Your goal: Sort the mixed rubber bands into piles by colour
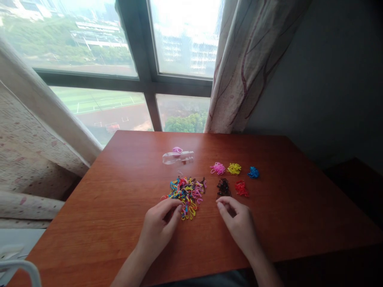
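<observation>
A mixed heap of small coloured rubber bands (187, 191) lies in the middle of the wooden table. At its near left edge is my left hand (161, 221), thumb and forefinger closed together. Whatever sits between those fingertips is too small to make out. My right hand (237, 219) is pinched just in front of a small pile of black rubber bands (223, 186); what it holds, if anything, I cannot make out. Around that pile are separate groups of pink bands (218, 168), yellow bands (234, 168), blue bands (253, 172) and red bands (241, 188).
Behind the mixed heap, a clear plastic container (176, 158) with a pink part (177, 150) lies on its side. A single pale band (180, 173) lies apart from the heap. The brown table (101, 223) reaches the window, with curtains on both sides.
</observation>
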The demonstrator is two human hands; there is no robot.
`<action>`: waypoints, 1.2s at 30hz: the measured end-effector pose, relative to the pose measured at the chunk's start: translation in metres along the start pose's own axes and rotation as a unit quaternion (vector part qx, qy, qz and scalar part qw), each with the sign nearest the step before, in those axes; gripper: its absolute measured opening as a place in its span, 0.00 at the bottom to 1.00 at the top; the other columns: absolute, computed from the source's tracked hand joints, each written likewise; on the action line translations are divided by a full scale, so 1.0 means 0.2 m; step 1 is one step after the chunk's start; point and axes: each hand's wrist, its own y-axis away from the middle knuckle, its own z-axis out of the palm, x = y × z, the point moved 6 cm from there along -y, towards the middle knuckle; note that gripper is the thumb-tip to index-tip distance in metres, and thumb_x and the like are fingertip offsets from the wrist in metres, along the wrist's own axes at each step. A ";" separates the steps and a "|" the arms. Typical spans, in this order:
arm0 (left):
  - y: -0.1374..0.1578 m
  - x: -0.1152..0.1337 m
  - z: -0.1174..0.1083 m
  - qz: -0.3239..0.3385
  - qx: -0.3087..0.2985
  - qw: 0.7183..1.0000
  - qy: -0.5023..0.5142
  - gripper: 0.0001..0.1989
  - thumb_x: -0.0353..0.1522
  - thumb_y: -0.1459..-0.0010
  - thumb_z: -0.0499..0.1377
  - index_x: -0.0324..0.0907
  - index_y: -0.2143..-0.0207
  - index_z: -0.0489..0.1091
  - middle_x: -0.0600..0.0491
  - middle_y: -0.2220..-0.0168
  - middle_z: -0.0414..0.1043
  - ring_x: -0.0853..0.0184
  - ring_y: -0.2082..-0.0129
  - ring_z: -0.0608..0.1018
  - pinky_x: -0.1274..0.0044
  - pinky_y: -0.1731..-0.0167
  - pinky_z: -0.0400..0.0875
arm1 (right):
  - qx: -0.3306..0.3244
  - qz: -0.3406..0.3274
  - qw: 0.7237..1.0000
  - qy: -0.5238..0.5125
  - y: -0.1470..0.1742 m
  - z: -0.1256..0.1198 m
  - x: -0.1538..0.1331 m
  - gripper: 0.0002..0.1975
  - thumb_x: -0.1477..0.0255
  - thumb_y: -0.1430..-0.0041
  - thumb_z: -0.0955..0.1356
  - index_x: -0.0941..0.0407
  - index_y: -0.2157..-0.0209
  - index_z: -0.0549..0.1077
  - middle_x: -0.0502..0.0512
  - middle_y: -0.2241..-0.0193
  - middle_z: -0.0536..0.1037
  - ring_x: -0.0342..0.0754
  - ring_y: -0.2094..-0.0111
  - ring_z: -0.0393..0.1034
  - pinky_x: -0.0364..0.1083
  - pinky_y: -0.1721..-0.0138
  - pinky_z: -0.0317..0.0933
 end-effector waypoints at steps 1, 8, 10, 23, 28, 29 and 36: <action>0.00 0.00 0.00 0.001 -0.001 1.000 0.000 0.07 0.30 0.38 0.57 0.42 0.67 0.75 0.55 0.70 0.79 0.70 0.71 0.79 0.81 0.69 0.71 | -0.014 -0.009 1.000 0.002 0.01 0.04 -0.01 0.12 0.66 0.38 0.65 0.56 0.69 0.77 0.49 0.79 0.73 0.43 0.78 0.68 0.39 0.76 0.59; 0.06 0.02 0.01 0.022 -0.011 1.000 -0.012 0.07 0.30 0.38 0.56 0.43 0.65 0.74 0.54 0.68 0.79 0.69 0.69 0.79 0.81 0.67 0.72 | -0.034 -0.054 0.997 0.044 0.06 0.13 -0.01 0.09 0.72 0.38 0.64 0.55 0.66 0.76 0.50 0.75 0.77 0.44 0.75 0.71 0.41 0.71 0.59; 0.08 0.01 0.02 0.026 -0.015 0.999 -0.032 0.07 0.30 0.37 0.55 0.44 0.63 0.74 0.54 0.67 0.78 0.69 0.69 0.79 0.81 0.67 0.72 | -0.036 -0.061 0.996 0.047 0.06 0.13 -0.01 0.09 0.73 0.38 0.63 0.54 0.66 0.76 0.50 0.74 0.77 0.45 0.74 0.71 0.41 0.71 0.59; 0.13 -0.02 0.08 0.010 -0.075 0.979 -0.188 0.08 0.34 0.36 0.53 0.49 0.61 0.72 0.56 0.63 0.78 0.67 0.66 0.80 0.79 0.68 0.70 | -0.037 -0.064 0.996 0.055 0.06 0.13 -0.02 0.08 0.73 0.37 0.63 0.54 0.66 0.75 0.50 0.73 0.78 0.45 0.72 0.72 0.41 0.70 0.60; 0.10 -0.01 0.08 -0.018 -0.084 0.978 -0.189 0.07 0.34 0.37 0.54 0.48 0.62 0.73 0.56 0.63 0.79 0.66 0.65 0.81 0.78 0.68 0.70 | -0.037 -0.066 0.995 0.061 0.06 0.13 -0.03 0.09 0.74 0.38 0.63 0.54 0.66 0.75 0.50 0.73 0.78 0.45 0.72 0.72 0.40 0.69 0.61; 0.10 -0.01 0.07 -0.027 -0.085 0.978 -0.190 0.07 0.34 0.37 0.54 0.48 0.62 0.73 0.57 0.63 0.79 0.66 0.65 0.81 0.78 0.69 0.70 | -0.036 -0.067 0.995 0.063 0.06 0.13 -0.03 0.09 0.74 0.38 0.63 0.54 0.66 0.75 0.50 0.73 0.78 0.45 0.73 0.72 0.40 0.70 0.61; 0.06 0.00 0.07 -0.040 -0.083 0.977 -0.194 0.06 0.34 0.39 0.55 0.48 0.64 0.73 0.57 0.65 0.79 0.66 0.67 0.81 0.78 0.71 0.70 | -0.033 -0.073 0.994 0.074 0.06 0.12 -0.05 0.09 0.74 0.38 0.63 0.54 0.67 0.76 0.50 0.74 0.78 0.45 0.73 0.72 0.40 0.71 0.61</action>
